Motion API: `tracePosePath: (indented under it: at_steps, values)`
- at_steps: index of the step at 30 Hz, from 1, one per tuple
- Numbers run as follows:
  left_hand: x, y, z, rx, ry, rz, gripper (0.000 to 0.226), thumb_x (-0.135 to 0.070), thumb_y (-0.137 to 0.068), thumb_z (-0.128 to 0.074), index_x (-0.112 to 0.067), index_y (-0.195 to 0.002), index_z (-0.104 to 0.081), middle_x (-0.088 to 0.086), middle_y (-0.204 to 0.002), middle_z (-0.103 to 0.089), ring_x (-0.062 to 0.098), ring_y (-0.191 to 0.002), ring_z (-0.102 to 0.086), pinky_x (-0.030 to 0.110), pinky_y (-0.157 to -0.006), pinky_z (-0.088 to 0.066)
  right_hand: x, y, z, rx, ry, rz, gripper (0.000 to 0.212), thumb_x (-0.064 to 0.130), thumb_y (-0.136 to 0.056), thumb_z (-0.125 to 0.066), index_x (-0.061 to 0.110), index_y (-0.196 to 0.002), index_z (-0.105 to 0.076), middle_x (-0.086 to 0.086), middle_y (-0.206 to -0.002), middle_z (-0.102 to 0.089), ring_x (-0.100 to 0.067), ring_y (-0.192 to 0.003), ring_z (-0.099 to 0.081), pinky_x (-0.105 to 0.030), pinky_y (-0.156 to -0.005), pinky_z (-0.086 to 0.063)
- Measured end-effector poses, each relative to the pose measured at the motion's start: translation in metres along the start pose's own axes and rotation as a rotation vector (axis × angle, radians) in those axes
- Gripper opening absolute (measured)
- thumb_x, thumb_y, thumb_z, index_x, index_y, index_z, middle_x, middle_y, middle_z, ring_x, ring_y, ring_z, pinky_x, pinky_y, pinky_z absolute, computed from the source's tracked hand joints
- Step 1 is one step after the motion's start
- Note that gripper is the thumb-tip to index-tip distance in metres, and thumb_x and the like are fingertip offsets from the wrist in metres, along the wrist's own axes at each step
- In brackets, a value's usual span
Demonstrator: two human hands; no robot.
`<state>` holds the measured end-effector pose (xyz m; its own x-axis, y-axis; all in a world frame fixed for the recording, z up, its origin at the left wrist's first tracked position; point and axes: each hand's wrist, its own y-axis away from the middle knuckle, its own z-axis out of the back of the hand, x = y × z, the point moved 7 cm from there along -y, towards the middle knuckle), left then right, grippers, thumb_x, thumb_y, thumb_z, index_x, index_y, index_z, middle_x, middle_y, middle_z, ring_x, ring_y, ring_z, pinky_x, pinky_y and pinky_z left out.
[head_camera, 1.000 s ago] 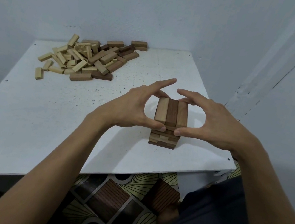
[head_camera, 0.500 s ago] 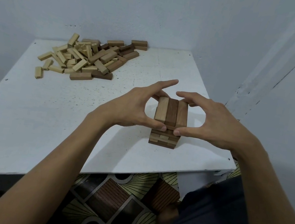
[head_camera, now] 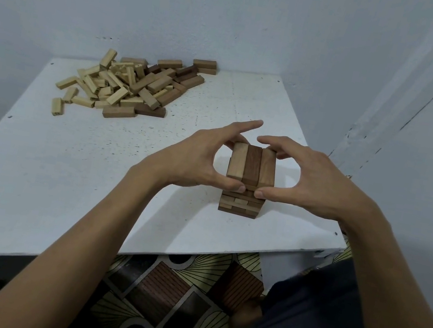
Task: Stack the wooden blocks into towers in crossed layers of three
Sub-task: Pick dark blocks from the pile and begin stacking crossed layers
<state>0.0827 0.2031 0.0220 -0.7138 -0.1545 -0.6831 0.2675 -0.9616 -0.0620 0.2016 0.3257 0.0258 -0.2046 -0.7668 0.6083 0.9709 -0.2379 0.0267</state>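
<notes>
Wooden blocks [head_camera: 132, 86] lie in a loose heap at the upper left of the frame, on the far part of the white counter [head_camera: 64, 166]. The pale ones are mostly to the left and the darker brown ones to the right. Well apart from the heap, right of centre and near the counter's front edge, stands a tower [head_camera: 239, 205] of the same blocks, upright, in layers that cross each other. Its top layer [head_camera: 252, 165] shows three blocks side by side running away from the camera: a pale one on the left, a dark one in the middle and a mid-brown one on the right. The number of layers beneath cannot be counted, since the thumbs cover part of the front.

The left hand [head_camera: 195, 160] and the right hand [head_camera: 319, 182] close on the tower from either side at the level of the top layer. Each thumb presses the near end of that layer, the two tips almost meeting. The left fingers [head_camera: 240, 129] and right fingers [head_camera: 280, 141] curl round toward the far end, so both hands grasp the top of the tower. The left forefinger is held out straight above the far edge.

Below the counter's front edge a patterned floor covering [head_camera: 159, 284] in brown, black and cream shows, and dark trousers [head_camera: 311, 325] fill the lower right.
</notes>
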Motion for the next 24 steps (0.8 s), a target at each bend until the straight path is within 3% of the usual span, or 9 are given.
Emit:
tracePosePath:
  at_steps: [8,13,15,17,19,24]
  values:
    - [-0.001,0.000,0.000,-0.005,0.013,0.001,0.100,-0.033,-0.075,-0.084,-0.039,-0.153,-0.023,-0.014,-0.126,-0.056,-0.009,-0.115,-0.049,0.004,-0.097,-0.031,0.003,0.001,0.000,0.001,-0.001,0.002,0.083,0.048,-0.073,-0.080,0.048,-0.143,-0.035,0.017,-0.137,-0.049,-0.008,-0.127,-0.045,-0.034,-0.102,-0.037]
    - [0.003,0.006,-0.001,-0.021,0.085,0.044,0.100,-0.059,-0.073,-0.078,-0.048,-0.152,-0.018,-0.012,-0.142,-0.050,-0.004,-0.126,-0.047,0.026,-0.109,-0.036,0.000,0.007,-0.001,-0.044,-0.058,-0.018,0.098,0.067,-0.068,-0.074,0.053,-0.149,-0.020,0.023,-0.151,-0.035,0.000,-0.135,-0.035,-0.030,-0.107,-0.030]
    - [0.006,0.012,-0.003,-0.127,0.207,0.078,0.082,-0.067,-0.082,-0.059,-0.046,-0.152,-0.022,-0.014,-0.145,-0.048,-0.004,-0.130,-0.045,0.030,-0.110,-0.035,-0.003,0.012,0.000,-0.169,-0.198,-0.035,0.091,0.077,-0.073,-0.062,0.052,-0.150,-0.020,0.023,-0.153,-0.033,0.001,-0.137,-0.035,-0.030,-0.111,-0.031]
    - [0.010,0.021,-0.009,-0.298,0.389,0.132,0.066,-0.064,-0.093,-0.039,-0.039,-0.153,-0.027,-0.015,-0.147,-0.047,-0.003,-0.134,-0.042,0.031,-0.113,-0.032,-0.007,0.019,-0.005,-0.349,-0.451,-0.074,0.079,0.074,-0.085,-0.049,0.042,-0.153,-0.023,0.019,-0.154,-0.035,0.003,-0.139,-0.035,-0.031,-0.117,-0.031]
    - [0.013,0.027,-0.022,-0.443,0.548,0.193,0.064,-0.063,-0.097,-0.023,-0.035,-0.154,-0.028,-0.017,-0.151,-0.043,-0.005,-0.138,-0.036,0.035,-0.120,-0.024,-0.010,0.026,-0.023,-0.480,-0.683,-0.134,0.076,0.075,-0.090,-0.036,0.036,-0.154,-0.025,0.017,-0.155,-0.036,0.004,-0.140,-0.033,-0.034,-0.121,-0.027]
    - [0.009,0.033,-0.055,-0.591,0.761,0.285,0.064,-0.061,-0.098,-0.015,-0.031,-0.154,-0.027,-0.019,-0.156,-0.035,-0.008,-0.142,-0.028,0.037,-0.124,-0.016,-0.012,0.023,-0.065,-0.553,-0.883,-0.199,0.081,0.076,-0.086,-0.023,0.035,-0.155,-0.023,0.021,-0.158,-0.028,0.007,-0.143,-0.025,-0.038,-0.124,-0.017]
